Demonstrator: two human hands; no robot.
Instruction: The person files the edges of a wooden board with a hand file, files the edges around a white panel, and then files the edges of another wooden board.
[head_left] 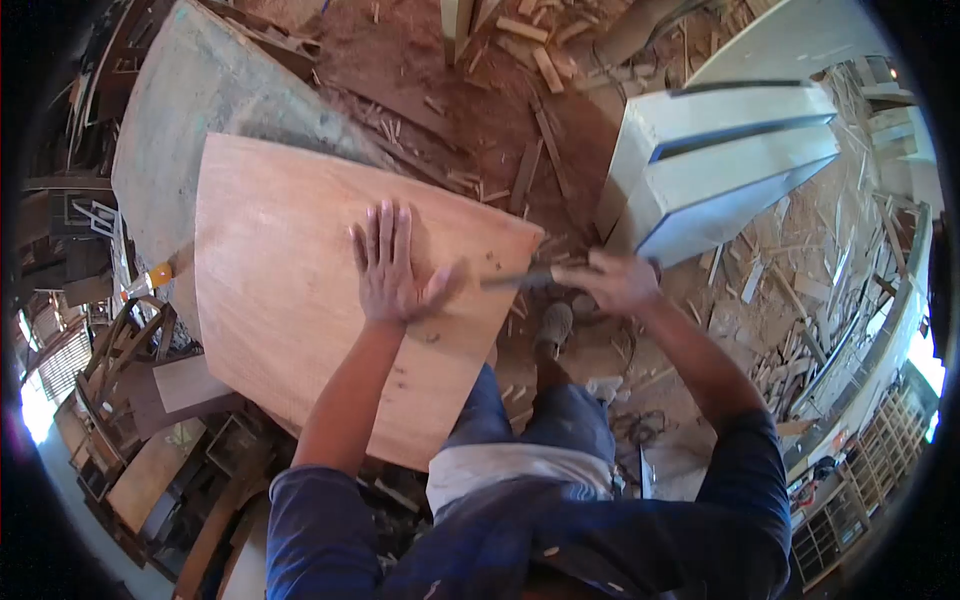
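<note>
A large, light-brown wooden panel [290, 250] lies in front of me. My left hand [390, 270] rests flat on it, palm down, with the fingers spread. At the panel's right edge, my right hand [615, 282] is closed round a dark, narrow tool [515, 281]. The tool points left, and its tip is over the panel near a few small dark marks. Motion blurs the tool, so its exact kind cannot be made out.
Under the panel is a grey, worn board [190, 90]. White cabinet-like pieces [730, 150] stand at the upper right. Wood scraps [545, 70] litter the reddish floor. More offcuts lie at the left. My foot [556, 323] is just beyond the panel's right edge.
</note>
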